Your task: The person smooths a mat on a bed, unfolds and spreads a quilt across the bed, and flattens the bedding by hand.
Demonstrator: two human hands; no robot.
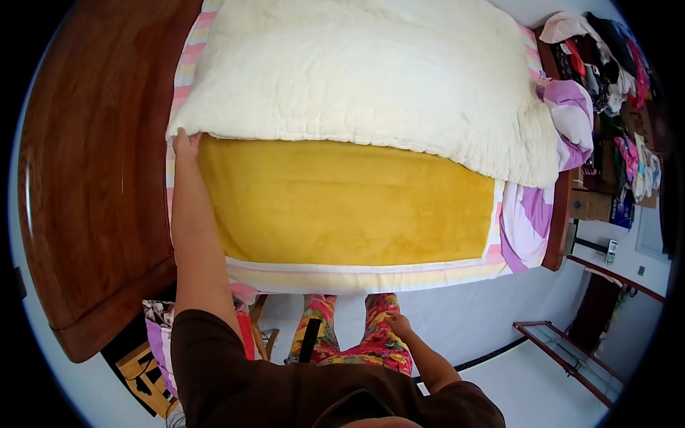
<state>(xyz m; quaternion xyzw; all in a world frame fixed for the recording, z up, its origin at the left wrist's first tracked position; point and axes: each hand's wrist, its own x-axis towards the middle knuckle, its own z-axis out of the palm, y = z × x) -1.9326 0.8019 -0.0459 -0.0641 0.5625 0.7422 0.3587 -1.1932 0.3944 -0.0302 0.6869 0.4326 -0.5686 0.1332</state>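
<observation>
A thick cream quilt point(357, 71) covers the far part of the bed, and its near edge lies over a yellow plush mat point(357, 203). At the quilt's near left corner, my left hand point(187, 141) grips the edge between thumb and fingers, the arm stretched forward. My right hand point(398, 324) hangs by my right thigh against my flowered trousers point(378, 342). Its fingers look loosely curled, with nothing visible in them. Beneath the mat, a striped pink, yellow and white sheet point(321, 279) shows along the bed's near side.
A brown wooden headboard point(100, 164) stands on the left. Purple and white bedding point(528, 225) bunches at the bed's right end. Beyond it are piled clothes point(603, 60) and a cardboard box point(591, 205). A wooden stool point(262, 328) stands beside my legs, below the bed's edge.
</observation>
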